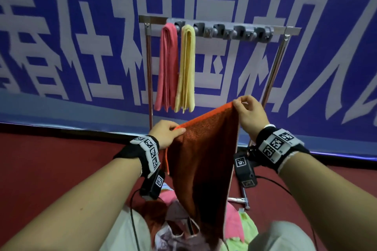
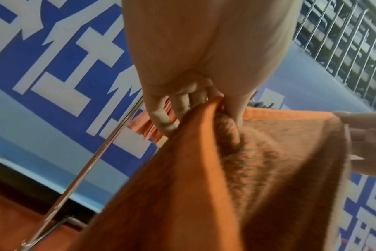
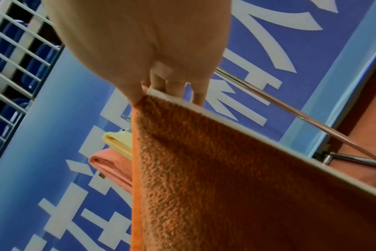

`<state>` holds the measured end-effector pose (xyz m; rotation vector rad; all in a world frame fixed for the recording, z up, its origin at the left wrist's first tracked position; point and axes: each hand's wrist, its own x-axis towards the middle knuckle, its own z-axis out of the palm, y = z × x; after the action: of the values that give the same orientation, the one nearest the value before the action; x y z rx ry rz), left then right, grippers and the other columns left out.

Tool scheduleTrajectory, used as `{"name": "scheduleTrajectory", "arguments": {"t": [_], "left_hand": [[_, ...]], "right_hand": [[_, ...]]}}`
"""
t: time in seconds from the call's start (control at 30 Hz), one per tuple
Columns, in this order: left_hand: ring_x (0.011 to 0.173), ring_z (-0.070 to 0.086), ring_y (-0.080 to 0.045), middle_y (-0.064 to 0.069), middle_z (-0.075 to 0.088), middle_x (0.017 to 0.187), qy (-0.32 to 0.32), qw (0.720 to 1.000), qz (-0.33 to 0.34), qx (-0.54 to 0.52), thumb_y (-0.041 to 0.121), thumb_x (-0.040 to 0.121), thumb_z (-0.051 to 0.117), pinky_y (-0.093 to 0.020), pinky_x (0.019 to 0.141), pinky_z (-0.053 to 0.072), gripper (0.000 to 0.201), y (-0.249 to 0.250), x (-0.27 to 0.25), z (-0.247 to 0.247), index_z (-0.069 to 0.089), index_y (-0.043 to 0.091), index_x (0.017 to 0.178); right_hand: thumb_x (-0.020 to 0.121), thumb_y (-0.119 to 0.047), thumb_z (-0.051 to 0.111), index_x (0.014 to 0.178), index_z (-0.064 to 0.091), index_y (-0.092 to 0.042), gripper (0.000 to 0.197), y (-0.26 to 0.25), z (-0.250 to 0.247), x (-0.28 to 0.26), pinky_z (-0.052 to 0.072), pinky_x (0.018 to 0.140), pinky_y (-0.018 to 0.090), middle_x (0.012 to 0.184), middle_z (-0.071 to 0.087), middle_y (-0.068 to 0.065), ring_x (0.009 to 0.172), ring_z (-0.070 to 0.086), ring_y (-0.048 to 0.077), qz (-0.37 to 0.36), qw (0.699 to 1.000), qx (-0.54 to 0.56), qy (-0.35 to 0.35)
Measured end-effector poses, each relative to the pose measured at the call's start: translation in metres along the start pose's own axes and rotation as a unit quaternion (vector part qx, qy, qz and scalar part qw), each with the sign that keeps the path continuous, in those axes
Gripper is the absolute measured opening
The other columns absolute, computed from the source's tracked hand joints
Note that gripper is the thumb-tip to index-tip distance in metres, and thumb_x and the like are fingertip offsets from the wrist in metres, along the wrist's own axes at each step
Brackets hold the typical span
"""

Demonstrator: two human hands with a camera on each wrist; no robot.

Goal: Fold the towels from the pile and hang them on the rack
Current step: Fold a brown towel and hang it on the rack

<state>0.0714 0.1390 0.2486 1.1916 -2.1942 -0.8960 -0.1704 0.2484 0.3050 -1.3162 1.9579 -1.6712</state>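
**Orange towel (image 1: 204,159) held up before the rack (image 1: 285,30)**

Left hand (image 1: 165,134) and right hand (image 1: 248,114) each pinch a top corner above the pile (image 1: 240,228). Pink towel (image 1: 167,67) and yellow towel (image 1: 186,67) hang folded on the rack. Banner (image 1: 61,26) behind: big white Chinese characters, cropped.

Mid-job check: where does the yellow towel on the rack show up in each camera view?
Head: yellow towel hangs upper centre, right of the pink towel.
Left wrist: not in view.
Right wrist: yellow towel left of centre, just left of the orange towel.
Shared landmark: blue banner with white characters.
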Motion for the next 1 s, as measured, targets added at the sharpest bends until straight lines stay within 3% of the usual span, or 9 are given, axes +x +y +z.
{"name": "scheduleTrajectory", "arguments": {"t": [0.13, 0.3, 0.43, 0.53, 0.63, 0.7, 0.83, 0.93, 1.0], "left_hand": [[0.067, 0.062, -0.015, -0.012, 0.071, 0.075, -0.021, 0.999, -0.039, -0.007, 0.047, 0.09, 0.069, -0.03, 0.068, 0.044, 0.04, -0.038, 0.007, 0.022, 0.073, 0.009, 0.077], [0.075, 0.062, -0.015, -0.015, 0.075, 0.086, -0.014, 0.997, -0.058, -0.045, 0.029, 0.092, 0.072, -0.03, 0.074, 0.047, 0.02, -0.072, 0.014, 0.045, 0.078, 0.012, 0.087], [0.076, 0.066, -0.01, 0.003, 0.076, 0.082, -0.027, 0.995, -0.073, -0.068, 0.031, 0.09, 0.073, -0.025, 0.075, 0.048, 0.013, -0.086, 0.023, 0.068, 0.079, 0.02, 0.09], [0.079, 0.069, -0.008, 0.007, 0.077, 0.087, -0.029, 0.99, -0.078, -0.114, 0.03, 0.09, 0.073, -0.027, 0.083, 0.051, 0.013, -0.091, 0.026, 0.089, 0.08, 0.019, 0.094], [0.076, 0.066, -0.004, 0.007, 0.077, 0.084, -0.035, 0.977, -0.091, -0.192, 0.024, 0.091, 0.073, -0.028, 0.082, 0.053, 0.01, -0.089, 0.02, 0.111, 0.08, 0.018, 0.093], [0.077, 0.068, -0.011, -0.005, 0.079, 0.089, -0.044, 0.966, -0.11, -0.232, 0.021, 0.091, 0.073, -0.031, 0.081, 0.054, 0.011, -0.085, 0.017, 0.122, 0.08, 0.014, 0.095], [0.08, 0.068, -0.026, -0.017, 0.076, 0.098, -0.128, 0.922, -0.171, -0.323, 0.011, 0.092, 0.069, -0.043, 0.075, 0.057, 0.015, -0.078, 0.019, 0.132, 0.078, 0.011, 0.104], [0.068, 0.068, -0.019, -0.013, 0.072, 0.089, -0.155, 0.889, -0.186, -0.39, 0.0, 0.092, 0.065, -0.033, 0.055, 0.058, 0.036, -0.076, 0.024, 0.132, 0.067, 0.013, 0.126], [0.068, 0.07, -0.016, -0.008, 0.071, 0.079, -0.137, 0.885, -0.186, -0.404, -0.005, 0.09, 0.065, -0.032, 0.06, 0.06, 0.051, -0.077, 0.028, 0.131, 0.059, 0.025, 0.131]], "right_hand": [[0.098, -0.03, 0.063, 0.089, 0.062, -0.02, 0.013, 0.046, 0.006, 0.001, 0.047, 0.071, 0.032, 0.09, 0.065, 0.0, 0.073, 0.058, 0.015, 0.033, 0.999, -0.042, -0.004], [0.096, -0.022, 0.067, 0.091, 0.066, -0.011, 0.012, 0.117, 0.009, 0.0, 0.043, 0.057, 0.025, 0.077, 0.062, 0.002, 0.064, 0.054, 0.017, 0.096, 0.993, -0.055, 0.04], [0.093, -0.018, 0.069, 0.087, 0.069, -0.007, 0.012, 0.163, 0.022, -0.004, 0.046, 0.06, 0.018, 0.076, 0.063, 0.006, 0.068, 0.055, 0.017, 0.16, 0.985, -0.02, 0.063], [0.091, -0.009, 0.068, 0.071, 0.063, -0.017, 0.022, 0.188, 0.041, -0.017, 0.049, 0.065, 0.033, 0.064, 0.06, 0.002, 0.063, 0.056, 0.019, 0.216, 0.976, 0.028, 0.024], [0.093, 0.003, 0.063, 0.074, 0.058, -0.012, 0.025, 0.196, 0.059, -0.038, 0.051, 0.054, 0.028, 0.056, 0.057, 0.001, 0.05, 0.054, 0.013, 0.266, 0.956, 0.109, -0.051], [0.093, 0.005, 0.062, 0.075, 0.057, -0.01, 0.024, 0.198, 0.068, -0.052, 0.052, 0.056, 0.028, 0.053, 0.057, -0.002, 0.05, 0.055, 0.012, 0.281, 0.946, 0.133, -0.09], [0.093, 0.005, 0.064, 0.082, 0.058, -0.009, 0.018, 0.196, 0.077, -0.063, 0.052, 0.058, 0.029, 0.067, 0.058, 0.009, 0.055, 0.056, 0.015, 0.247, 0.953, 0.133, -0.114], [0.093, 0.003, 0.066, 0.086, 0.059, -0.009, 0.016, 0.189, 0.083, -0.058, 0.052, 0.058, 0.027, 0.069, 0.057, 0.013, 0.058, 0.057, 0.015, 0.179, 0.967, 0.125, -0.13], [0.094, 0.0, 0.067, 0.092, 0.06, -0.013, 0.014, 0.193, 0.087, -0.056, 0.051, 0.064, 0.036, 0.068, 0.058, 0.015, 0.063, 0.057, 0.023, 0.155, 0.972, 0.102, -0.142]]}}
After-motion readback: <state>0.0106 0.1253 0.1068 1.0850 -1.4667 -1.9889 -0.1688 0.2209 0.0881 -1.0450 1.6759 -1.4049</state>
